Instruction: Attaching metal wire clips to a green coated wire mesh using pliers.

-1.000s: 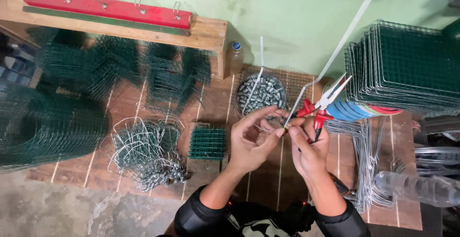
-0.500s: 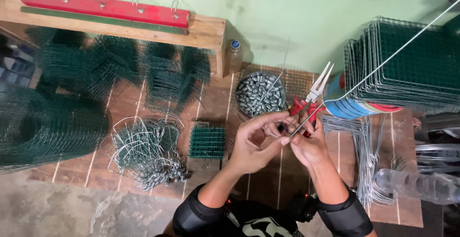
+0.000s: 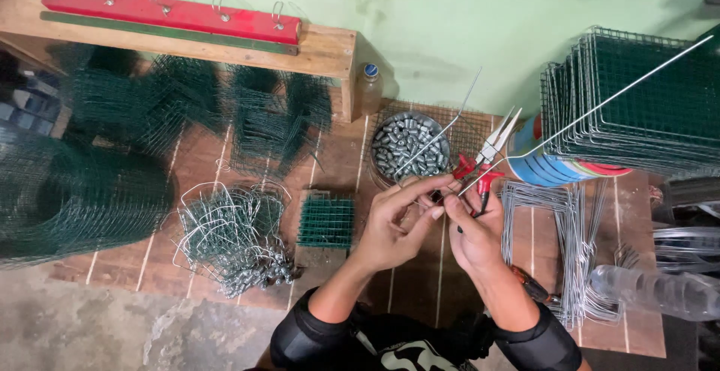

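Observation:
My right hand (image 3: 474,230) grips red-handled needle-nose pliers (image 3: 480,165), jaws pointing up and right. My left hand (image 3: 396,221) meets it at the fingertips and pinches a long thin silver wire (image 3: 600,105) where it bends. One end of the wire runs far up to the right over the mesh stack; a shorter end (image 3: 442,132) rises over the bowl. A round metal bowl (image 3: 409,146) full of small silver crimp sleeves sits just above my hands.
Stacked green mesh panels (image 3: 637,101) stand at right, bent silver wire frames (image 3: 555,228) below them. A small green mesh square (image 3: 326,221) and a tangle of wire hooks (image 3: 229,232) lie left. Green mesh rolls (image 3: 75,183), a wooden jig with red bar (image 3: 172,12), a bottle (image 3: 369,86).
The long wire has swung from near upright to slanting far right. The pliers and both hands have drawn together and shifted slightly down.

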